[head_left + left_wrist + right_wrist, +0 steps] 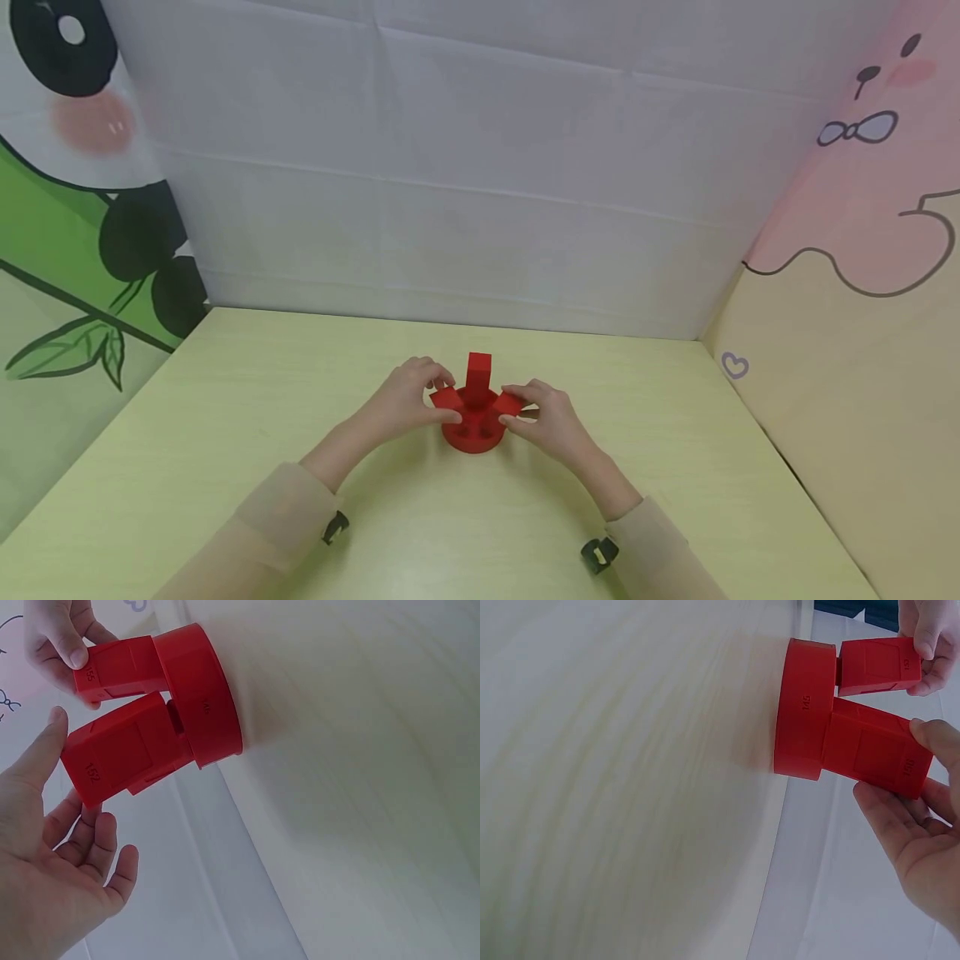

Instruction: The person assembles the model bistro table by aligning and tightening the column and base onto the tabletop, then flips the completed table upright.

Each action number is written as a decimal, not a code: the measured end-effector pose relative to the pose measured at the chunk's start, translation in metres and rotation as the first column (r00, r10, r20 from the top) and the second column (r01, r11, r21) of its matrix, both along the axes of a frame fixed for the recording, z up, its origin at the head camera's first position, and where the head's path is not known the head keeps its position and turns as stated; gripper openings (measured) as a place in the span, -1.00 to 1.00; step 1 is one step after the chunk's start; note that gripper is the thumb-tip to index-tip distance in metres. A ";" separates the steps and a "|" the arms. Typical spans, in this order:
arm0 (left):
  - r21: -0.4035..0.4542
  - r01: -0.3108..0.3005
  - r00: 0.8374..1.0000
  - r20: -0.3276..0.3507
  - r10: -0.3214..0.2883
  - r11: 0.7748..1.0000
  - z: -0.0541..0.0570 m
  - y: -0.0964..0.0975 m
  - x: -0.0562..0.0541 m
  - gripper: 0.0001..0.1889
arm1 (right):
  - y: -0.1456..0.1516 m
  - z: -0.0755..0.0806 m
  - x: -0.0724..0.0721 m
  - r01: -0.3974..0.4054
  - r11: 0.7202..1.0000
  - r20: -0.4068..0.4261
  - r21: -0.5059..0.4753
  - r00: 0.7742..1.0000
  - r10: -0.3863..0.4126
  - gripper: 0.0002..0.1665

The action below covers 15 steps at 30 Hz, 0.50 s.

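Note:
A round red base (474, 442) with openings in its top sits on the table between the hands. One red rectangular block (478, 375) stands upright at its far side. My left hand (401, 400) pinches a second red block (124, 750), numbered 152, between thumb and fingers. That block leans outward at the base's left side. On the right, my right hand (551, 421) holds a third red block (881, 746) by its outer end, thumb on one side and fingers on the other. Its inner end meets the base, tilted outward. The blocks' lower ends are hidden.
A pale wood-grain table (480, 533) lies under everything. Behind it hangs a creased white cloth (465, 208), with cartoon-printed panels at left and right. Small black devices (600, 554) sit by both sleeve cuffs.

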<state>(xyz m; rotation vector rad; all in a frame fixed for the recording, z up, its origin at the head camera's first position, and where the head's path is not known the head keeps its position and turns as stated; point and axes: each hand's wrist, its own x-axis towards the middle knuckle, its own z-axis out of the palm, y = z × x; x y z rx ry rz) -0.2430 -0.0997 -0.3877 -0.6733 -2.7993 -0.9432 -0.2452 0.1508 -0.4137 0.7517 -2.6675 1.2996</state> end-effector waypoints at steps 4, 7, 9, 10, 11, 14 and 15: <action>-0.015 0.053 0.999 -0.011 -0.054 0.998 0.002 -0.004 -0.003 -0.58 | 0.000 0.000 0.000 0.000 1.000 -0.006 -0.002 1.000 0.000 -0.49; -0.044 0.093 0.995 -0.031 -0.094 0.995 0.004 -0.006 -0.005 -0.62 | 0.000 0.000 0.000 -0.002 1.000 -0.009 -0.006 1.000 0.001 -0.50; -0.062 0.117 0.992 -0.043 -0.120 0.991 0.005 -0.008 -0.006 -0.64 | 0.000 0.000 0.000 -0.004 1.000 -0.009 -0.011 1.000 0.004 -0.50; -0.071 0.127 0.990 -0.050 -0.131 0.989 0.005 -0.008 -0.007 -0.65 | 0.000 0.000 -0.001 -0.005 1.000 -0.010 -0.013 1.000 0.005 -0.50; -0.077 0.137 0.988 -0.057 -0.141 0.988 0.005 -0.009 -0.007 -0.65 | 0.000 0.000 -0.001 -0.006 1.000 -0.009 -0.013 1.000 0.006 -0.50; -0.084 0.164 0.983 -0.065 -0.169 0.983 0.005 -0.009 -0.009 -0.64 | 0.000 0.000 0.000 -0.008 1.000 -0.008 -0.012 1.000 0.008 -0.50; -0.085 0.171 0.982 -0.062 -0.176 0.982 0.005 -0.009 -0.010 -0.64 | 0.000 0.000 0.000 -0.009 1.000 -0.008 -0.010 1.000 0.009 -0.50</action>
